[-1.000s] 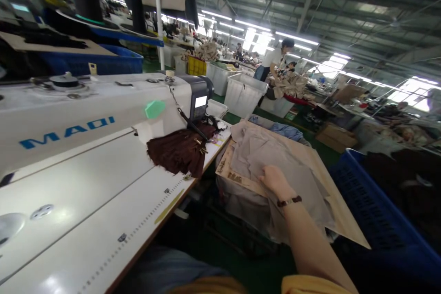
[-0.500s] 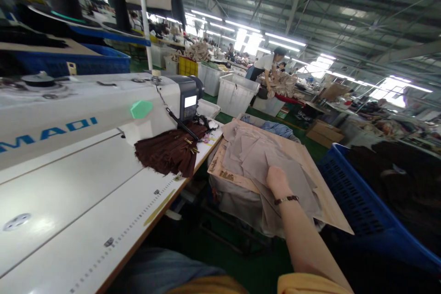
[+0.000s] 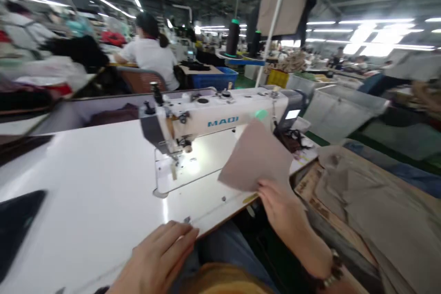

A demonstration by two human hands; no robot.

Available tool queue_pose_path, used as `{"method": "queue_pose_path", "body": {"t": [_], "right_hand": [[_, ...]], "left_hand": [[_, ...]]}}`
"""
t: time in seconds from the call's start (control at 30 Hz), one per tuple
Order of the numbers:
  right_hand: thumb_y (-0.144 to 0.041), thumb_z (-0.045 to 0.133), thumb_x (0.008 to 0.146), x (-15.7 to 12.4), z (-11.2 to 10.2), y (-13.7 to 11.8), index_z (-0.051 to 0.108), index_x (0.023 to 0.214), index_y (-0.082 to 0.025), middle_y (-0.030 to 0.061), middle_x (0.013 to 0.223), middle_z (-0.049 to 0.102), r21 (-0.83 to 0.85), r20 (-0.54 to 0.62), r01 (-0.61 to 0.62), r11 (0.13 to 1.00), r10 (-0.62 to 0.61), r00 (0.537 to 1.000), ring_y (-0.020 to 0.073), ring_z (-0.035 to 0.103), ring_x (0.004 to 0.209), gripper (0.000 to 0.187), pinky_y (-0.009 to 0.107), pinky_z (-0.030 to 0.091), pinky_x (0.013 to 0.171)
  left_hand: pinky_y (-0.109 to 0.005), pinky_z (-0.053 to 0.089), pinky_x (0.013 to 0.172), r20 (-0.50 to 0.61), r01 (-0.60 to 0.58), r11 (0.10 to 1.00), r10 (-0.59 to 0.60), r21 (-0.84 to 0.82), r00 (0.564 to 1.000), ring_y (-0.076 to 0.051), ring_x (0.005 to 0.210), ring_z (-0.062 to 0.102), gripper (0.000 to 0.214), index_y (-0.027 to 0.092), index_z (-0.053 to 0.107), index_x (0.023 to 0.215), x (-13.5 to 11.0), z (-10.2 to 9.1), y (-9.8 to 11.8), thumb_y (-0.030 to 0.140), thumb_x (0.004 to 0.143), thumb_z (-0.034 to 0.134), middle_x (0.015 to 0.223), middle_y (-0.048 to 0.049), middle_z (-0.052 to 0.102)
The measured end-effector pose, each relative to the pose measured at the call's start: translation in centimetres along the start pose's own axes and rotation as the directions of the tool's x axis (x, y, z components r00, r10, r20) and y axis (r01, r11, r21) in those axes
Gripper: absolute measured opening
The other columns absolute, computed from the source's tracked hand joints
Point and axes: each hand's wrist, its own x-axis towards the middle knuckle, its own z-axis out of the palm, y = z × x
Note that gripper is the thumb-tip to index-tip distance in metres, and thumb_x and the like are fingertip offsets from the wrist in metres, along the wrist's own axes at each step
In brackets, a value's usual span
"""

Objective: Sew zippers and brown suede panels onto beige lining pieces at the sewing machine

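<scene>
My right hand [image 3: 280, 206] pinches a flat beige fabric piece [image 3: 255, 158] and holds it up over the right edge of the white sewing table [image 3: 86, 193]. Behind the piece stands the white MAQI sewing machine [image 3: 213, 119], its needle end lit. My left hand [image 3: 158, 257] rests at the table's near edge with its fingers stretched out and nothing in it. To the right lies a stack of more beige fabric pieces [image 3: 375, 202] on a cardboard sheet.
A dark object [image 3: 17, 225] lies at the table's left edge. A person in a white shirt [image 3: 149, 55] sits with their back to me beyond the machine. White bins [image 3: 341, 110] and a blue crate [image 3: 213, 78] stand behind, and the picture is motion-blurred.
My head has swung left from the fabric stack to the sewing machine. My right hand has lifted one beige piece off the stack and carried it over the table. My left hand has come into view.
</scene>
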Motion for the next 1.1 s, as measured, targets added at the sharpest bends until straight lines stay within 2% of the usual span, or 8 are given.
{"method": "queue_pose_path", "body": {"t": [0.1, 0.2, 0.3, 0.47, 0.67, 0.87, 0.97, 1.1], "right_hand": [[-0.005, 0.04, 0.083, 0.7, 4.7, -6.0, 0.064, 0.08, -0.015, 0.0057, 0.095, 0.065, 0.153, 0.236, 0.101, 0.983, -0.136, 0.962, 0.0175, 0.059, 0.087, 0.027, 0.028, 0.048, 0.078], [-0.005, 0.045, 0.081, 0.9, 6.0, -8.4, 0.066, 0.08, -0.016, 0.0053, 0.097, 0.065, 0.215, 0.361, 0.088, 0.973, -0.162, 0.918, 0.0188, 0.058, 0.089, 0.024, 0.03, 0.048, 0.079], [-0.01, 0.047, 0.084, 1.9, 5.2, -8.3, 0.066, 0.08, -0.018, 0.0037, 0.099, 0.064, 0.27, 0.448, 0.02, 0.963, -0.144, 0.882, 0.0172, 0.057, 0.091, 0.021, 0.028, 0.046, 0.08], [-0.021, 0.046, 0.088, 4.3, 4.5, -7.3, 0.062, 0.072, -0.019, 0.0019, 0.081, 0.059, 0.212, 0.609, -0.067, 0.975, -0.079, 0.789, 0.0146, 0.057, 0.076, 0.023, 0.024, 0.041, 0.066], [-0.025, 0.047, 0.088, 6.2, 5.2, -7.2, 0.061, 0.073, -0.018, 0.0043, 0.075, 0.064, 0.116, 0.736, 0.011, 0.993, -0.093, 0.67, 0.0188, 0.06, 0.073, 0.021, 0.026, 0.033, 0.058], [-0.028, 0.047, 0.088, 7.0, 5.5, -7.2, 0.061, 0.074, -0.018, 0.0078, 0.073, 0.066, 0.07, 0.779, 0.089, 0.994, -0.11, 0.617, 0.0235, 0.063, 0.071, 0.023, 0.027, 0.031, 0.053], [-0.028, 0.046, 0.088, 7.1, 5.5, -7.2, 0.061, 0.078, -0.018, 0.0083, 0.073, 0.066, 0.055, 0.79, 0.112, 0.992, -0.112, 0.603, 0.0245, 0.063, 0.07, 0.021, 0.028, 0.034, 0.052], [-0.021, 0.047, 0.087, 6.5, 5.6, -7.5, 0.055, 0.107, -0.02, 0.0048, 0.071, 0.065, 0.11, 0.785, 0.16, 0.981, -0.184, 0.592, 0.022, 0.064, 0.064, 0.021, 0.026, 0.038, 0.049]], "left_hand": [[-0.027, 0.049, 0.084, 0.017, 0.12, 0.993, -0.12, 0.0, 0.993, -0.016, 0.094, 0.057, 0.028, 0.02, 0.052, 0.116, 0.4, -0.7, -0.2, 0.024, 0.092, 0.039, 0.104, -0.0055, 0.061], [-0.034, 0.049, 0.086, 0.086, 0.238, 0.971, -0.237, -0.001, 0.968, -0.02, 0.099, 0.055, 0.031, 0.016, 0.05, 0.118, 0.6, -0.2, -1.2, 0.025, 0.088, 0.048, 0.111, -0.0088, 0.057], [-0.035, 0.049, 0.084, 0.194, 0.334, 0.942, -0.323, -0.024, 0.926, -0.02, 0.093, 0.056, 0.022, 0.016, 0.059, 0.103, 0.9, 0.5, -2.4, 0.02, 0.082, 0.056, 0.105, -0.0072, 0.059], [-0.026, 0.047, 0.079, 0.289, 0.465, 0.867, -0.405, -0.182, 0.868, -0.014, 0.084, 0.056, 0.017, 0.017, 0.065, 0.083, 1.9, 0.6, -4.1, 0.017, 0.086, 0.049, 0.091, -0.003, 0.058], [-0.022, 0.044, 0.071, 0.357, 0.579, 0.799, -0.499, -0.163, 0.79, -0.012, 0.074, 0.055, 0.014, 0.014, 0.063, 0.071, 2.3, 0.3, -5.1, 0.014, 0.082, 0.055, 0.084, -0.0024, 0.056], [-0.023, 0.043, 0.062, 0.33, 0.678, 0.735, -0.632, -0.034, 0.701, -0.012, 0.064, 0.052, 0.016, 0.014, 0.055, 0.061, 2.5, 1.0, -4.7, 0.016, 0.076, 0.062, 0.077, -0.0008, 0.052], [-0.025, 0.043, 0.067, 0.259, 0.654, 0.756, -0.638, 0.034, 0.725, -0.014, 0.071, 0.052, 0.005, 0.013, 0.058, 0.075, 2.3, 1.3, -4.2, 0.016, 0.078, 0.06, 0.084, -0.0032, 0.053], [-0.033, 0.042, 0.077, 0.227, 0.34, 0.913, -0.388, 0.223, 0.893, -0.02, 0.088, 0.05, 0.012, 0.016, 0.058, 0.095, 1.7, 1.1, -3.6, 0.016, 0.086, 0.05, 0.101, -0.0068, 0.052]]}}
